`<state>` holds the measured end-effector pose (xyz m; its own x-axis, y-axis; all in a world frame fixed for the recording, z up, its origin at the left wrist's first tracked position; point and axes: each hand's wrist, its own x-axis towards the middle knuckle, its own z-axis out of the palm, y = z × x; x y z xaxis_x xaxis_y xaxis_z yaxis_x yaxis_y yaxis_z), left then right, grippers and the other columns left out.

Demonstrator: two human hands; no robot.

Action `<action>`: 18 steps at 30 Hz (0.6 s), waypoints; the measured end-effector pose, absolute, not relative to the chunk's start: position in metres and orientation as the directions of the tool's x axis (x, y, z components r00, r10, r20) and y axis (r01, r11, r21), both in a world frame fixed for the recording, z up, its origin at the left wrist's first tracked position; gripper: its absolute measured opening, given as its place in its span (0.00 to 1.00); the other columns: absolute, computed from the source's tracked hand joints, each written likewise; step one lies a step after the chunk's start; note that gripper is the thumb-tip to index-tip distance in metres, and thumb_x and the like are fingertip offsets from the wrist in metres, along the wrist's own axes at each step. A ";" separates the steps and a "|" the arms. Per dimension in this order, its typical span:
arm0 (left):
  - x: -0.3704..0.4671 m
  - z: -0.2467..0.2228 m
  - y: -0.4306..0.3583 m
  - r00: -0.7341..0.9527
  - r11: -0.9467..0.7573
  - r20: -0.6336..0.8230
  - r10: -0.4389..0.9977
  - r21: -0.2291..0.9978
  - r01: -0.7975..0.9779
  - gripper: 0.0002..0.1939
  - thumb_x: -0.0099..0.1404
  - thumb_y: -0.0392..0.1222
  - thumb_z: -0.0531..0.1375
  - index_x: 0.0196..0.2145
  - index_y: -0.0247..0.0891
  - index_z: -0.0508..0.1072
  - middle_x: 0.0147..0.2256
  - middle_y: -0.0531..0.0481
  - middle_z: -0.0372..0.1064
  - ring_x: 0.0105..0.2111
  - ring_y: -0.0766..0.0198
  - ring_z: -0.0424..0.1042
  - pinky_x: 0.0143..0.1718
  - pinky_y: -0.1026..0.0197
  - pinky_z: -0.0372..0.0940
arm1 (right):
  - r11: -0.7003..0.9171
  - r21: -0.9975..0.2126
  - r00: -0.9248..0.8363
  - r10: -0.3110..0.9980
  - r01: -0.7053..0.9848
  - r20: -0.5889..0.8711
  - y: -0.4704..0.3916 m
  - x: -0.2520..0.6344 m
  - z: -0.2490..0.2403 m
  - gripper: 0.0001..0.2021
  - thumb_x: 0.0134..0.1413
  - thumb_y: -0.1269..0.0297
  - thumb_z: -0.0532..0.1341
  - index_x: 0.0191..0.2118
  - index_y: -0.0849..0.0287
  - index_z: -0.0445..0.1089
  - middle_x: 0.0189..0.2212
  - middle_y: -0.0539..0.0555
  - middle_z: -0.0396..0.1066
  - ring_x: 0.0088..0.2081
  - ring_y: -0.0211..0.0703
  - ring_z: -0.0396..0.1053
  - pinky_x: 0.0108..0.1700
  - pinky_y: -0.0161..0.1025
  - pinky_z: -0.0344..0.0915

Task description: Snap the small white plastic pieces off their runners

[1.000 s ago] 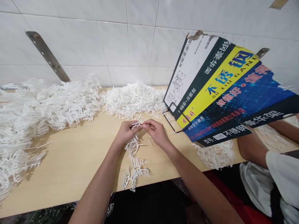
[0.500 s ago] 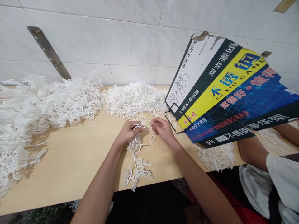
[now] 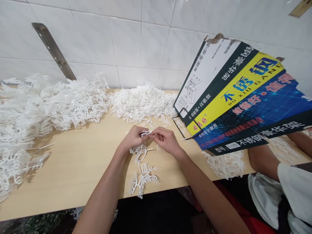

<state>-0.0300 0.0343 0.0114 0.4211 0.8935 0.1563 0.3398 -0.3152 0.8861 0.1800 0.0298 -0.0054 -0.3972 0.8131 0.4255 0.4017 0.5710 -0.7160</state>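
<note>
My left hand (image 3: pixel 133 140) is closed around a white branching plastic sprig (image 3: pixel 145 132), whose thin tips stick out past the thumb. The fingertips of my right hand (image 3: pixel 167 140) pinch the end of that same sprig, so both hands meet over the tabletop. Below my left hand a white branched stem (image 3: pixel 144 179) lies on the wood, reaching toward the front edge. Whether it joins the held piece is hidden by the hand. Just behind my hands is a heap of short white sprigs (image 3: pixel 143 103).
A large loose pile of white plastic branches (image 3: pixel 56 105) covers the left side. At right a printed cardboard panel (image 3: pixel 234 97) leans, with a black wire frame (image 3: pixel 188 122) at its base. Beyond it are a co-worker's arm (image 3: pixel 263 161) and more sprigs (image 3: pixel 225 164). A tiled wall (image 3: pixel 126 42) stands behind.
My right hand has moved left to meet my left hand and now pinches the sprig's end; before, the hands were slightly apart. The view has shifted slightly.
</note>
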 end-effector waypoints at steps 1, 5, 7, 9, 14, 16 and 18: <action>-0.030 0.010 0.035 0.424 -0.324 0.160 0.892 0.879 0.350 0.19 0.63 0.49 0.62 0.22 0.37 0.62 0.22 0.57 0.50 0.26 0.68 0.52 0.28 0.62 0.47 | 0.576 -0.700 -0.404 0.811 0.423 0.423 0.030 0.180 -0.007 0.06 0.63 0.66 0.61 0.38 0.55 0.77 0.33 0.52 0.74 0.28 0.39 0.64 0.33 0.37 0.60; -0.029 0.009 0.034 0.429 -0.356 0.174 0.887 0.849 0.391 0.20 0.63 0.48 0.61 0.21 0.38 0.58 0.21 0.57 0.47 0.25 0.68 0.50 0.27 0.62 0.45 | 0.573 -0.634 -0.385 0.819 0.519 0.425 0.029 0.179 -0.013 0.03 0.61 0.68 0.62 0.37 0.55 0.73 0.32 0.50 0.72 0.30 0.39 0.66 0.35 0.36 0.60; -0.027 0.011 0.033 0.433 -0.367 0.176 0.884 0.836 0.409 0.20 0.62 0.47 0.60 0.20 0.39 0.55 0.21 0.57 0.45 0.24 0.69 0.48 0.27 0.61 0.44 | 0.575 -0.618 -0.365 0.818 0.536 0.445 0.027 0.178 -0.014 0.03 0.61 0.68 0.61 0.37 0.56 0.72 0.31 0.50 0.71 0.30 0.39 0.66 0.35 0.36 0.60; -0.026 0.014 0.032 0.440 -0.373 0.176 0.880 0.830 0.414 0.20 0.62 0.45 0.59 0.20 0.39 0.53 0.21 0.57 0.44 0.24 0.69 0.47 0.27 0.61 0.43 | 0.562 -0.624 -0.321 0.825 0.543 0.464 0.025 0.175 -0.015 0.02 0.59 0.69 0.61 0.35 0.56 0.71 0.29 0.49 0.70 0.29 0.38 0.65 0.34 0.36 0.60; -0.022 0.020 0.034 0.432 -0.353 0.182 0.884 0.863 0.360 0.21 0.62 0.46 0.59 0.20 0.39 0.52 0.22 0.57 0.43 0.25 0.68 0.48 0.27 0.61 0.44 | 0.483 -0.678 -0.173 0.863 0.553 0.474 0.018 0.164 -0.008 0.03 0.55 0.69 0.63 0.32 0.55 0.69 0.25 0.48 0.66 0.26 0.38 0.61 0.32 0.36 0.59; -0.021 0.020 0.035 0.419 -0.337 0.188 0.888 0.887 0.317 0.21 0.62 0.47 0.60 0.20 0.39 0.53 0.22 0.57 0.45 0.25 0.68 0.48 0.27 0.61 0.44 | 0.474 -0.699 -0.149 0.868 0.535 0.474 0.015 0.160 -0.004 0.03 0.55 0.69 0.63 0.32 0.55 0.69 0.24 0.47 0.65 0.25 0.38 0.60 0.32 0.36 0.59; -0.021 0.020 0.035 0.411 -0.314 0.189 0.892 0.912 0.264 0.22 0.62 0.48 0.62 0.20 0.39 0.53 0.21 0.57 0.45 0.24 0.69 0.48 0.27 0.61 0.44 | 0.472 -0.720 -0.141 0.871 0.509 0.471 0.015 0.158 -0.001 0.02 0.54 0.68 0.63 0.32 0.55 0.70 0.23 0.47 0.64 0.25 0.38 0.60 0.32 0.36 0.59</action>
<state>-0.0215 0.0349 0.0197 0.4110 0.8919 0.1887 0.2636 -0.3144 0.9119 0.1579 0.0146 -0.0012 -0.1407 0.8707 0.4712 0.5090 0.4719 -0.7199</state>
